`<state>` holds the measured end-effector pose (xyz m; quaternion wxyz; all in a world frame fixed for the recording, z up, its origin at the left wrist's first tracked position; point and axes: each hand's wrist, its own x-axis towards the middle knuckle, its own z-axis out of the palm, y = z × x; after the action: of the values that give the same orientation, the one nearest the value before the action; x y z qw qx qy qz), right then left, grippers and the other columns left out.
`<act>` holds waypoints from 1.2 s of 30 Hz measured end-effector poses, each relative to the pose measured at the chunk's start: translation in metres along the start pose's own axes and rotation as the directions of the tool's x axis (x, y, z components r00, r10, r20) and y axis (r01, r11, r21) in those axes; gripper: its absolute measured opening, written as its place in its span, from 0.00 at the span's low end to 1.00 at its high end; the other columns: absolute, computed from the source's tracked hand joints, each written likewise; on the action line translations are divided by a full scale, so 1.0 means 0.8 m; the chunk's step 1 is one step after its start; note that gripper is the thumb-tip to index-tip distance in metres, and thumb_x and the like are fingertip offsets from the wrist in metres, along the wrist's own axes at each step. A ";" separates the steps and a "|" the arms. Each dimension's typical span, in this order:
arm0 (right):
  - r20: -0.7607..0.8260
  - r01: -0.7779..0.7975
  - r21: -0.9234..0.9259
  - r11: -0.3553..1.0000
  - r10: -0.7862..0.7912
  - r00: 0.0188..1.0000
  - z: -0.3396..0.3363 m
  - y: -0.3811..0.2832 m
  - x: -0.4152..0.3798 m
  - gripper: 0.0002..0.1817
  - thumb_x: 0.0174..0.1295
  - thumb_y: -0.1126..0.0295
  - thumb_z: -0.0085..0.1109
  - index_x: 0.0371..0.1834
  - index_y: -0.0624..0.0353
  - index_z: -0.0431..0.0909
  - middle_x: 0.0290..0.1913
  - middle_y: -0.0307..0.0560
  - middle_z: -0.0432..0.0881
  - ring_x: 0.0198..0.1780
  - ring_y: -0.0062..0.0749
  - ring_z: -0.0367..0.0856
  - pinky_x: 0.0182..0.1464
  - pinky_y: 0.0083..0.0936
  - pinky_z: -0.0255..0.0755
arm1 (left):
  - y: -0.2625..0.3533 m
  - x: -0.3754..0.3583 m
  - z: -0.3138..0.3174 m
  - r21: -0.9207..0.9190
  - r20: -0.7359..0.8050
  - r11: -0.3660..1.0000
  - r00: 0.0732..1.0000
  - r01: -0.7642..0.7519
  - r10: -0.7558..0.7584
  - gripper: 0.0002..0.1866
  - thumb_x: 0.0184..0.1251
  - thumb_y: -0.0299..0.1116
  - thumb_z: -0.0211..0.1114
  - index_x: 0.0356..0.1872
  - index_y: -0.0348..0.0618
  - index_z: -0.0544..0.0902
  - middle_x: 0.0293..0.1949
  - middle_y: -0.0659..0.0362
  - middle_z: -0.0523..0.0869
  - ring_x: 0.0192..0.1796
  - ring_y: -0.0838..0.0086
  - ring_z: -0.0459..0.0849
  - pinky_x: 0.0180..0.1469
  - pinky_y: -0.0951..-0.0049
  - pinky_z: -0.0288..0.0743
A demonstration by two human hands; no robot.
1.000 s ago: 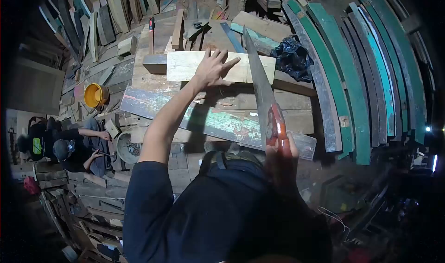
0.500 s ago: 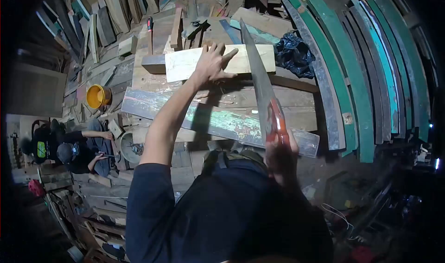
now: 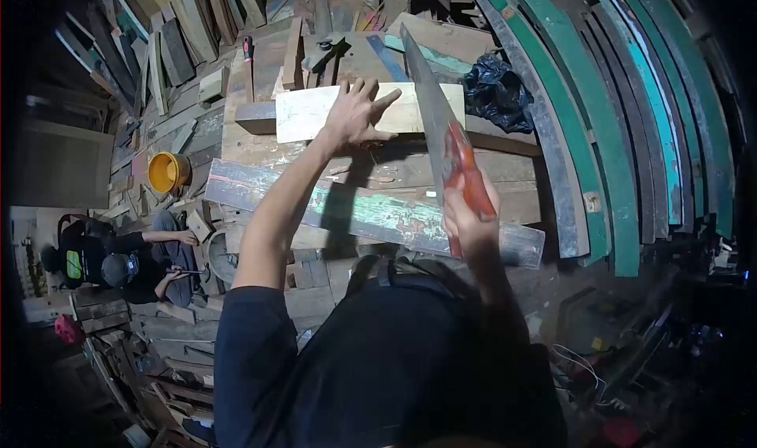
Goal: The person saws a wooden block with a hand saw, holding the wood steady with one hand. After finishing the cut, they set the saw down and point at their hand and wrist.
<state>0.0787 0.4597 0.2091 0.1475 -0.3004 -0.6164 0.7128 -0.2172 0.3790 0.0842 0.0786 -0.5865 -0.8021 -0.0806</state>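
A pale wooden board [image 3: 303, 115] lies across a darker wooden beam [image 3: 256, 118] on the workbench. My left hand [image 3: 356, 118] presses flat on the board's top, fingers spread. A handsaw [image 3: 430, 93] with a red-orange handle is in my right hand [image 3: 473, 218], its fingers wrapped round the grip. The blade slants across the board near its right end, tip pointing away from me. Whether the teeth have cut into the wood cannot be made out. Closer to my body is a long plank [image 3: 378, 211] with worn green paint.
Crumpled black plastic [image 3: 498, 93] sits right of the board. Long green-painted planks [image 3: 583, 125] stand farther right. A red-handled tool [image 3: 248, 57] lies at the back left. On the left are a yellow bucket [image 3: 167, 172] and a seated person [image 3: 142, 263] holding a tool.
My right hand and the saw have moved forward, away from my body, with the blade still across the board. My left hand stays on the board.
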 end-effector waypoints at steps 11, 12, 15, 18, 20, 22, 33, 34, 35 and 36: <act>0.048 0.106 -0.186 0.977 -0.099 0.994 -0.018 -0.015 0.017 0.13 0.70 0.73 0.60 0.55 0.60 0.75 0.34 0.39 0.75 0.31 0.23 0.75 0.35 0.24 0.70 | 0.000 -0.001 0.017 0.030 -0.041 0.999 0.998 -0.040 0.041 0.52 0.50 0.74 0.68 0.78 0.63 0.73 0.60 0.43 0.75 0.65 0.47 0.70 0.70 0.44 0.61; 0.031 0.106 -0.221 0.969 -0.101 0.994 -0.006 -0.005 0.046 0.11 0.70 0.73 0.59 0.53 0.59 0.74 0.33 0.39 0.75 0.30 0.22 0.74 0.34 0.24 0.68 | -0.002 -0.003 0.019 0.041 -0.095 0.996 0.992 -0.076 0.079 0.52 0.50 0.74 0.68 0.78 0.64 0.72 0.59 0.43 0.75 0.64 0.47 0.70 0.69 0.45 0.61; 0.032 0.157 -0.093 0.983 -0.155 0.987 0.015 0.024 0.094 0.07 0.71 0.80 0.55 0.48 0.57 0.71 0.28 0.33 0.69 0.19 0.11 0.64 0.19 0.15 0.58 | 0.001 -0.003 0.016 0.041 -0.091 0.997 0.994 -0.063 0.067 0.51 0.51 0.73 0.68 0.79 0.66 0.72 0.61 0.43 0.75 0.63 0.48 0.70 0.69 0.46 0.61; 0.082 -0.021 0.202 0.979 0.005 0.997 -0.007 -0.015 0.013 0.05 0.73 0.75 0.56 0.48 0.57 0.73 0.25 0.32 0.68 0.19 0.12 0.64 0.20 0.15 0.57 | 0.008 -0.001 -0.004 0.030 -0.001 0.999 1.000 -0.014 0.014 0.51 0.52 0.73 0.67 0.79 0.68 0.71 0.64 0.42 0.74 0.63 0.49 0.71 0.69 0.46 0.61; 0.144 0.341 -0.555 0.759 -0.317 0.938 -0.038 0.003 -0.034 0.08 0.75 0.69 0.56 0.51 0.59 0.77 0.28 0.33 0.72 0.22 0.14 0.69 0.23 0.17 0.62 | 0.006 -0.008 0.008 0.039 -0.055 0.999 0.998 -0.035 0.037 0.51 0.52 0.74 0.66 0.80 0.68 0.70 0.64 0.42 0.74 0.62 0.49 0.71 0.68 0.48 0.61; 0.171 0.411 -0.807 0.424 -0.498 0.850 -0.056 0.010 -0.065 0.10 0.75 0.67 0.58 0.52 0.61 0.79 0.31 0.34 0.75 0.24 0.15 0.72 0.26 0.20 0.66 | 0.008 -0.011 0.011 0.060 -0.023 0.994 0.995 -0.095 0.097 0.53 0.51 0.76 0.67 0.82 0.76 0.63 0.63 0.45 0.75 0.64 0.51 0.73 0.70 0.41 0.59; 0.035 0.040 0.175 0.984 -0.047 0.998 0.007 0.016 0.076 0.05 0.71 0.77 0.56 0.41 0.56 0.70 0.28 0.36 0.71 0.17 0.17 0.66 0.20 0.21 0.62 | 0.020 -0.008 0.010 0.038 0.020 0.999 1.000 -0.006 0.005 0.54 0.50 0.75 0.69 0.81 0.74 0.65 0.63 0.45 0.74 0.64 0.49 0.72 0.67 0.41 0.63; 0.031 0.038 0.166 0.985 -0.044 0.999 0.007 0.015 0.070 0.06 0.71 0.78 0.55 0.42 0.55 0.69 0.26 0.34 0.70 0.17 0.15 0.64 0.20 0.19 0.60 | 0.018 -0.009 0.012 0.049 0.007 0.999 1.000 -0.016 0.015 0.54 0.50 0.75 0.69 0.81 0.74 0.66 0.62 0.45 0.75 0.64 0.49 0.72 0.67 0.42 0.63; 0.025 0.035 0.158 0.987 -0.039 0.999 0.007 0.014 0.054 0.07 0.72 0.79 0.55 0.42 0.55 0.68 0.25 0.33 0.68 0.17 0.13 0.62 0.19 0.18 0.58 | 0.019 -0.013 0.015 0.092 -0.101 0.994 0.993 -0.053 0.062 0.53 0.50 0.76 0.68 0.81 0.73 0.67 0.60 0.47 0.75 0.63 0.51 0.72 0.66 0.43 0.64; 0.019 0.033 0.148 0.988 -0.037 0.999 0.006 0.013 0.040 0.07 0.72 0.79 0.55 0.43 0.54 0.67 0.24 0.32 0.67 0.17 0.11 0.60 0.19 0.16 0.56 | 0.016 -0.009 0.019 0.078 -0.054 0.997 0.998 -0.027 0.031 0.53 0.50 0.76 0.67 0.81 0.73 0.66 0.60 0.47 0.75 0.63 0.51 0.72 0.65 0.43 0.64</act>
<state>0.0530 0.4725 0.1916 0.1752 -0.2702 -0.5687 0.7568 -0.2031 0.3794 0.0687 0.1243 -0.5922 -0.7935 -0.0647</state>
